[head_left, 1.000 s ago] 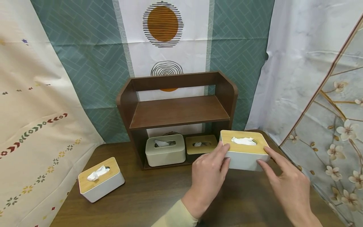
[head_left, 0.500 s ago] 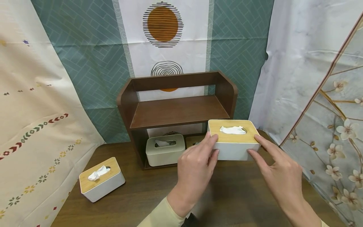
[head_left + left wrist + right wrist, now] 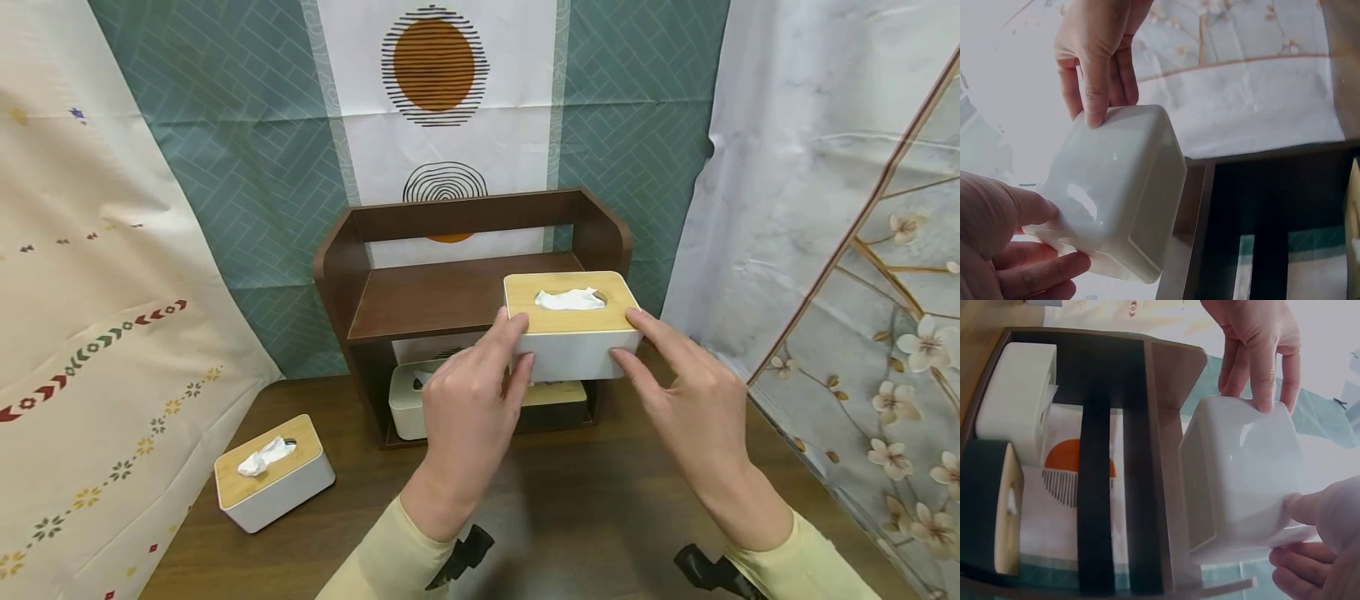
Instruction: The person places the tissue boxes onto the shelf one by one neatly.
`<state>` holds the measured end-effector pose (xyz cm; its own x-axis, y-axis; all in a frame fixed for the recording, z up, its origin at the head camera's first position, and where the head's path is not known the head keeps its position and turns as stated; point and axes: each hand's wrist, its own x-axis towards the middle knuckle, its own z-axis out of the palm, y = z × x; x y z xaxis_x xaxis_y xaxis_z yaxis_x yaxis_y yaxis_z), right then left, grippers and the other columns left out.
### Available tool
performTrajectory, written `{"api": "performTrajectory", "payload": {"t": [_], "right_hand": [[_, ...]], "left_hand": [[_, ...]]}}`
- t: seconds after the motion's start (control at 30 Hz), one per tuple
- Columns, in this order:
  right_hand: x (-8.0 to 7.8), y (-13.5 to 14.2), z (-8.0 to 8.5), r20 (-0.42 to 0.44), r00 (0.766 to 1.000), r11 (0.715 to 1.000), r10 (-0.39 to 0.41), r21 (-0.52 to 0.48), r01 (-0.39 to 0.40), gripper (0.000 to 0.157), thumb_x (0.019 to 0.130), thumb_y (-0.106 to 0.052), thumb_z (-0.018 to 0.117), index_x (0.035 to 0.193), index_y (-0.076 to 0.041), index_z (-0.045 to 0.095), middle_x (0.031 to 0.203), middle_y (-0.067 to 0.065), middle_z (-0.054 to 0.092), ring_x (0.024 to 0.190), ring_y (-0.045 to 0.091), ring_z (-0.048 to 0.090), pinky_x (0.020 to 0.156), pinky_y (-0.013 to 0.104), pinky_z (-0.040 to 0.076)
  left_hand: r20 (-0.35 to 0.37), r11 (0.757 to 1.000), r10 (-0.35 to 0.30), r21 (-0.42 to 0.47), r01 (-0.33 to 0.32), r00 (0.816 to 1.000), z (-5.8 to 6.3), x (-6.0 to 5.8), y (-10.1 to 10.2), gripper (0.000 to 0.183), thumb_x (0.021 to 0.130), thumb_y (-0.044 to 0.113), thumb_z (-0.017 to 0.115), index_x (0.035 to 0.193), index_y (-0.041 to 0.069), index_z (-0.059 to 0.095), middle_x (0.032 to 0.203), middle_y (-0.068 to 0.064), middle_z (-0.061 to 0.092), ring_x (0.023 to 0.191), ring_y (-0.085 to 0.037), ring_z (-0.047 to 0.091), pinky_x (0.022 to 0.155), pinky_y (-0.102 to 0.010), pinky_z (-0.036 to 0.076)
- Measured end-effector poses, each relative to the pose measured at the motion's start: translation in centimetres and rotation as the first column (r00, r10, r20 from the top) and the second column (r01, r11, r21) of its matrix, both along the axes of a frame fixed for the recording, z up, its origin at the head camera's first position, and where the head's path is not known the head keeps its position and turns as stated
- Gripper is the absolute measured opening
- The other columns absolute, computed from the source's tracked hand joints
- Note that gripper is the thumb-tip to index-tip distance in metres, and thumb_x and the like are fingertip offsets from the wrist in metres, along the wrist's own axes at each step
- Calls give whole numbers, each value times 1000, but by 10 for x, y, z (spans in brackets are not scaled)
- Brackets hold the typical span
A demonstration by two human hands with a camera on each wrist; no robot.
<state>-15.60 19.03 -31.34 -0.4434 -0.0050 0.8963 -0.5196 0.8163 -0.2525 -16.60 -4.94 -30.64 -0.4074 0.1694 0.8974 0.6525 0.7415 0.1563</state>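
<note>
A white tissue box (image 3: 573,358) with a bamboo-coloured lid and a tuft of tissue is held up in front of the brown shelf unit (image 3: 465,293). My left hand (image 3: 472,400) grips its left end, thumb on the front wall and fingers at the lid edge. At the opposite end my right hand (image 3: 686,392) pinches it the same way. Both wrist views show the box's white outside (image 3: 1110,181) between the two hands. In the head view the box overlaps the front of the upper board.
On the lower level stand a cream tissue box (image 3: 1019,400) and a dark one (image 3: 982,506) with a wooden lid. Another white tissue box (image 3: 288,492) with a wooden lid sits on the table at the left. Patterned cloths hang behind and on both sides.
Both hands have carried the white tissue box leftward and upward, from right of the shelf unit to in front of its upper board. The box on the left of the table stays put.
</note>
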Motion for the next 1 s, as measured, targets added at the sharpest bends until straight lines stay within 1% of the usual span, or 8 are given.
{"api": "performTrajectory", "payload": {"t": [0.07, 0.1, 0.3, 0.53, 0.63, 0.73, 0.87, 1.0], "right_hand": [[-8, -4, 5, -7, 1000, 1000, 17, 6, -17, 62, 84, -8, 97, 142, -12, 76, 129, 9, 80, 104, 34, 81, 76, 48, 59], [-12, -6, 7, -9, 1000, 1000, 28, 5, -28, 61, 85, -8, 96, 142, -12, 76, 129, 10, 80, 103, 34, 81, 74, 51, 59], [-34, -11, 18, 26, 999, 999, 48, 13, -48, 56, 91, -12, 93, 144, -11, 75, 132, 12, 79, 102, 35, 80, 65, 52, 59], [-55, -13, 26, 74, 996, 999, 43, 5, -43, 52, 96, -16, 90, 145, -11, 74, 134, 12, 78, 104, 36, 79, 66, 51, 59], [-63, -13, 28, 91, 995, 1000, 27, 10, -28, 51, 97, -18, 89, 145, -11, 74, 136, 12, 77, 103, 36, 78, 65, 50, 56], [-72, -15, 29, 106, 994, 1000, 19, 15, -20, 50, 98, -19, 88, 145, -11, 74, 138, 11, 76, 109, 36, 78, 69, 52, 59], [-82, -16, 30, 130, 991, 1000, 18, 15, -20, 49, 99, -18, 86, 146, -10, 73, 141, 11, 74, 122, 36, 74, 80, 57, 61], [-90, -16, 31, 160, 987, 1000, 8, 23, -12, 49, 100, -18, 85, 147, -9, 72, 143, 12, 73, 125, 37, 73, 84, 58, 61]], "left_hand": [[-1, 1000, 9, 5, -9, 1000, 4, -5, -3, 47, 98, 17, 87, 143, 11, 73, 143, -7, 72, 96, -24, 82, 64, -34, 61], [-2, 1000, 15, 6, -15, 1000, 6, -8, -4, 46, 99, 17, 87, 143, 11, 73, 143, -7, 72, 95, -24, 82, 64, -35, 61], [20, 999, 44, 5, -44, 999, 14, -26, -9, 45, 101, 18, 84, 144, 10, 72, 144, -8, 71, 94, -27, 81, 65, -38, 61], [49, 999, 49, -2, -49, 998, 20, -47, -7, 48, 102, 20, 83, 147, 10, 70, 146, -9, 70, 76, -26, 75, 57, -35, 54], [64, 999, 55, -5, -54, 996, 21, -56, -6, 48, 103, 20, 82, 147, 10, 69, 147, -10, 70, 80, -27, 76, 59, -36, 56], [85, 998, 65, -2, -65, 994, 20, -64, -5, 47, 104, 20, 81, 148, 9, 68, 149, -10, 69, 84, -28, 78, 62, -40, 58], [110, 997, 75, 7, -76, 991, 19, -75, -3, 47, 104, 19, 81, 149, 9, 68, 151, -11, 67, 88, -28, 78, 65, -42, 60], [123, 997, 71, 19, -73, 990, 17, -84, -1, 47, 104, 18, 81, 148, 8, 68, 151, -12, 67, 92, -31, 79, 67, -44, 61]]}}
